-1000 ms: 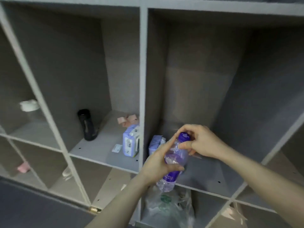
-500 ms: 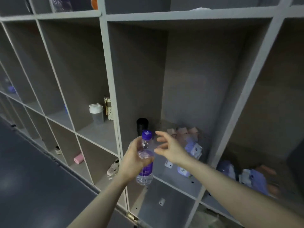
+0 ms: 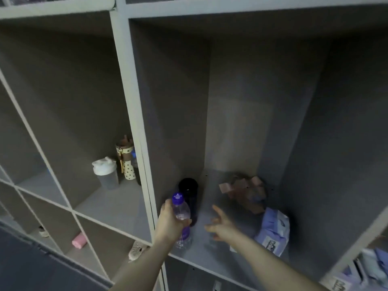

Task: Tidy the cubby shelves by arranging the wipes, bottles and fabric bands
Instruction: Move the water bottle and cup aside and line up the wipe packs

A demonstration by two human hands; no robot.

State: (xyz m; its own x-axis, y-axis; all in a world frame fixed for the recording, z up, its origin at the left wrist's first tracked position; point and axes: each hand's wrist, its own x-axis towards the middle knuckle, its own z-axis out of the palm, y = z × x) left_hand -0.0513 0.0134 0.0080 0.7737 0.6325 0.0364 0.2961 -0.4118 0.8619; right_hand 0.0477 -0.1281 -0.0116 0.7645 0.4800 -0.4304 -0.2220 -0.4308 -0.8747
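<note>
My left hand [image 3: 171,224] grips a clear water bottle [image 3: 181,215] with a purple cap and label, held upright at the front left of the middle cubby. Just behind it stands a black bottle [image 3: 189,189]. My right hand [image 3: 222,226] hovers over the cubby floor to the right of the bottle, fingers spread, holding nothing. A purple pack of wipes [image 3: 273,232] leans at the cubby's right side. Pink and brown fabric bands [image 3: 243,190] lie in a heap at the back.
The cubby to the left holds a white-lidded shaker [image 3: 105,172] and a dotted cream bottle [image 3: 126,162]. Lower cubbies contain a pink roll [image 3: 79,242] and a pale shoe [image 3: 137,249]. More wipe packs [image 3: 357,271] sit at bottom right. A grey divider post [image 3: 134,122] separates the cubbies.
My right hand let go of the bottle cap and moved right with its fingers spread. The view swung left from the neighbouring cubby, and my left hand carried the bottle into the middle cubby.
</note>
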